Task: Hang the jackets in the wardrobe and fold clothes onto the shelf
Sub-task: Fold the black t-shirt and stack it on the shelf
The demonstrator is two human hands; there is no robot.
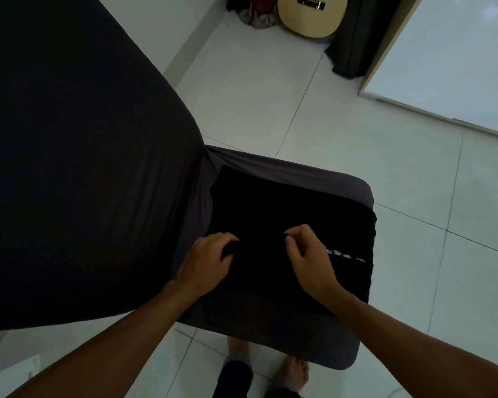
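**Both hands on a black garment at the bed's near corner**

A dark-sheeted bed (69, 168) fills the left. On its near right corner lies a folded black garment (285, 219). The left hand (204, 262) grips the garment's near edge, fingers curled; the right hand (308, 257) pinches the cloth. A guitar (311, 15) leans far off.

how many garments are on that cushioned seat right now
1 that I can tell: a folded black garment under both hands, left hand and right hand. A patterned strip at its right edge may be another piece.
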